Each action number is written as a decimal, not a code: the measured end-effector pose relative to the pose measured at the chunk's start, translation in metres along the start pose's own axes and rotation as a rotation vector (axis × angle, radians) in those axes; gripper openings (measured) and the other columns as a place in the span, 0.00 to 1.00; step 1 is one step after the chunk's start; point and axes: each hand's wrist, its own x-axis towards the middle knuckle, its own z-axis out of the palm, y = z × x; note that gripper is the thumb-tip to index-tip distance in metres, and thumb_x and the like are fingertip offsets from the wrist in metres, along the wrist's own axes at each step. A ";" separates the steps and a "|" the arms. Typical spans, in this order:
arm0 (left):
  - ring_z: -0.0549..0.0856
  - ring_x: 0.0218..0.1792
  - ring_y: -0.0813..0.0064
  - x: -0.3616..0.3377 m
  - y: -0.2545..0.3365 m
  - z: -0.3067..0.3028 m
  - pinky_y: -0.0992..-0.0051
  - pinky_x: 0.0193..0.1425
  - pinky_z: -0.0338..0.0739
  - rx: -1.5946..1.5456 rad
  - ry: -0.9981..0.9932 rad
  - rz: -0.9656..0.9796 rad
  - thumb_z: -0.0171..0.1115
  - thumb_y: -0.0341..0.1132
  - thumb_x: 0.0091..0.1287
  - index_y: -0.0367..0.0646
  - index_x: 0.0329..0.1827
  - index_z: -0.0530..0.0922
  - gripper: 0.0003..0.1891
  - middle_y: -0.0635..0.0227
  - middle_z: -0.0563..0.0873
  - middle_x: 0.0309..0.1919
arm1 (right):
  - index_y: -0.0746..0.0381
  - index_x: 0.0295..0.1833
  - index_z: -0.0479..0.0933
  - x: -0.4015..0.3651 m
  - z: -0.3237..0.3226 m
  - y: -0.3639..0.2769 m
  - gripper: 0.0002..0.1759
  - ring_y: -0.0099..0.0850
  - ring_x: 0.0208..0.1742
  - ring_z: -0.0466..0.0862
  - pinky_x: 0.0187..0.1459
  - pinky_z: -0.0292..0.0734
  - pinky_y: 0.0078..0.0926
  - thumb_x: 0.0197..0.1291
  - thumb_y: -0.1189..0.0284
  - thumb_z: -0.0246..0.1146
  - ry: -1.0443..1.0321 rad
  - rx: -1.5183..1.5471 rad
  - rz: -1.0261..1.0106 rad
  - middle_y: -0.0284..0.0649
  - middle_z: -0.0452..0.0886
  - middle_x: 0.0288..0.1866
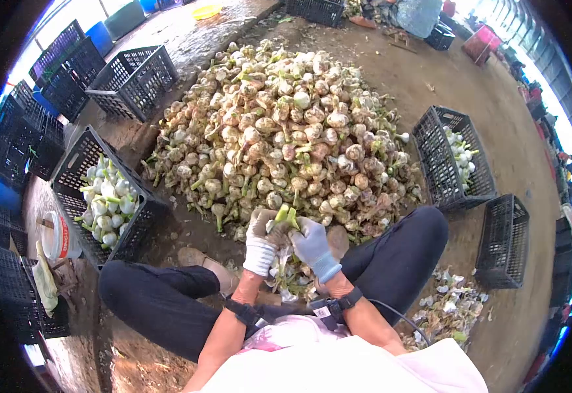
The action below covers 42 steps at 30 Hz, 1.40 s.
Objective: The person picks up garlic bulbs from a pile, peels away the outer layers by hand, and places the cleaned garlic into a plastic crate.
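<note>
My left hand (260,243), in a soiled white glove, is closed around a garlic bulb; the fingers cover most of it. The bulb's thick green stem (287,215) sticks up between my hands. My right hand (313,246), in a grey-blue glove, has its fingers closed at that stem, touching the left hand. Whether it also grips a small tool, I cannot make out. Right in front lies a large heap of unpeeled garlic (279,131) with dirty skins and cut stems. Peeled skins and scraps (290,278) lie below my hands, between my legs.
On the left, a black crate (143,226) holds cleaned white garlic; another crate (456,187) with garlic is at right. A black crate (503,242) stands beside it. A white bucket (55,237) is at far left. Skins (453,308) litter the floor beside my right knee.
</note>
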 end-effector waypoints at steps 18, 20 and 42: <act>0.84 0.36 0.69 -0.003 -0.025 -0.022 0.71 0.34 0.81 -1.228 0.059 -0.917 0.67 0.39 0.55 0.36 0.43 0.78 0.18 0.61 0.84 0.35 | 0.68 0.39 0.77 0.015 0.010 0.037 0.13 0.48 0.42 0.79 0.44 0.73 0.34 0.47 0.74 0.57 -0.535 -0.180 0.201 0.57 0.78 0.37; 0.83 0.29 0.72 -0.002 -0.022 -0.027 0.75 0.22 0.77 -1.175 0.125 -0.973 0.67 0.40 0.55 0.38 0.42 0.78 0.17 0.62 0.84 0.33 | 0.67 0.52 0.73 0.013 0.003 0.030 0.22 0.39 0.52 0.78 0.53 0.70 0.27 0.47 0.78 0.56 -0.471 0.124 0.121 0.53 0.78 0.48; 0.75 0.14 0.80 -0.001 -0.044 -0.022 0.83 0.09 0.61 -1.028 0.319 -1.134 0.62 0.40 0.60 0.46 0.29 0.76 0.08 0.73 0.78 0.18 | 0.68 0.58 0.66 0.028 -0.012 0.066 0.23 0.39 0.41 0.81 0.43 0.77 0.34 0.53 0.81 0.54 -0.053 1.463 0.609 0.52 0.78 0.43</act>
